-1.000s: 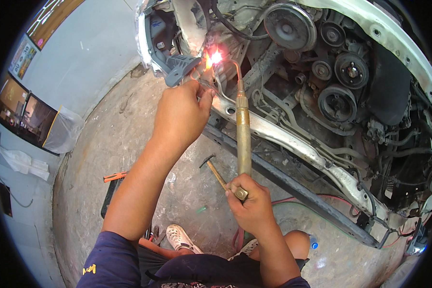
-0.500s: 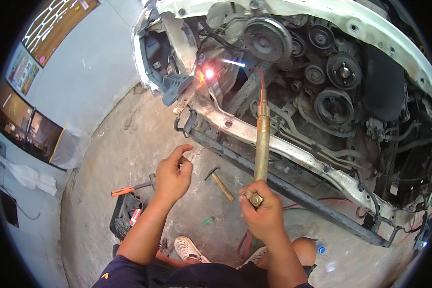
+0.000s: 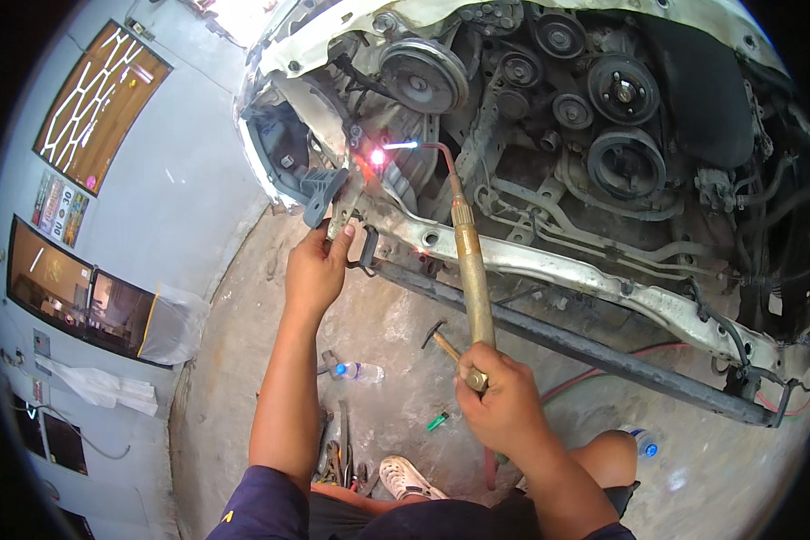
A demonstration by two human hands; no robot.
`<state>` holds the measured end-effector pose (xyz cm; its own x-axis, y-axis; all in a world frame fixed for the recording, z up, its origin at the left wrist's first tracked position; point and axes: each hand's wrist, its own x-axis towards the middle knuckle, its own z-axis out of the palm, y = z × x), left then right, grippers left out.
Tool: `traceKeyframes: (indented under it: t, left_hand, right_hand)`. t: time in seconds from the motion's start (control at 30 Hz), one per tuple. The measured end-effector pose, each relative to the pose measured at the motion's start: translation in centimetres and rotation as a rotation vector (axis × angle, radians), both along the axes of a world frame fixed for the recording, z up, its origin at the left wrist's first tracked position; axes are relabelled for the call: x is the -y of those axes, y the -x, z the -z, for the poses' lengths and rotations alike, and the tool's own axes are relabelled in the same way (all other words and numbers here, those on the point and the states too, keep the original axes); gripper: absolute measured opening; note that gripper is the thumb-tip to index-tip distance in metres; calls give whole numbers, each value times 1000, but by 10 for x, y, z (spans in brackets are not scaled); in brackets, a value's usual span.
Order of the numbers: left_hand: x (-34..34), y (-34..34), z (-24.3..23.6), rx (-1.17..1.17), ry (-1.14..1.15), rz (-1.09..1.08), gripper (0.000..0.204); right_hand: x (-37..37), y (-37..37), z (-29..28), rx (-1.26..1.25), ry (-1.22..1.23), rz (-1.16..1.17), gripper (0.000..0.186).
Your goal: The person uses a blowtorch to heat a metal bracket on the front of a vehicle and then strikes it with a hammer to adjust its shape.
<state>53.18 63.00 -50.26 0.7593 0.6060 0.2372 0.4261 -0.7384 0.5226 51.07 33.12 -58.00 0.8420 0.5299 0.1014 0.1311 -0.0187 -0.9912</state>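
My right hand [image 3: 502, 396] is wrapped round the lower end of a brass gas torch [image 3: 472, 279], whose thin bent copper tip points left. From the tip a bright flame [image 3: 400, 145] reaches to a glowing pink-white spot [image 3: 377, 157] on the car's front corner, with orange-hot metal beside it. Below that spot, my left hand [image 3: 318, 274] grips the lower end of a pale metal bracket [image 3: 343, 216] at the end of the white front crossmember [image 3: 531, 261], thumb in front and some fingers hidden. A grey plastic piece [image 3: 322, 191] juts out just above this hand.
The engine's pulleys [image 3: 623, 90] fill the upper right. A dark bar [image 3: 558, 333] runs below the crossmember. On the concrete floor lie a hammer [image 3: 443, 342], a green lighter [image 3: 436, 421], water bottles [image 3: 362, 371] and several tools [image 3: 340, 454]. Red and green hoses [image 3: 594, 373] trail right.
My left hand has moved up from free air to take hold of the bracket. The view has shifted, bringing a bottle on the floor into sight. The torch flame stays by the glowing spot.
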Motion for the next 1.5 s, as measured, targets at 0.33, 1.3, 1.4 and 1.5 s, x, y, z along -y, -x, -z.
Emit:
traceKeyframes:
  t: [0.33,1.3,1.4,1.5]
  left_hand:
    - [-12,0,15,203,118,72,43]
    - [-12,-4,29,335,149,127,41]
    - [-11,-4,29,340,176,122,40]
    - [-10,-4,29,331,186,122,40]
  right_hand:
    - [2,0,1,-5,4,-35,19]
    - [-9,5,0,24,38,-120,18]
    - [-11,5,-1,47,38,-113,17]
    - [-11,4,-2,39,42,-120,17]
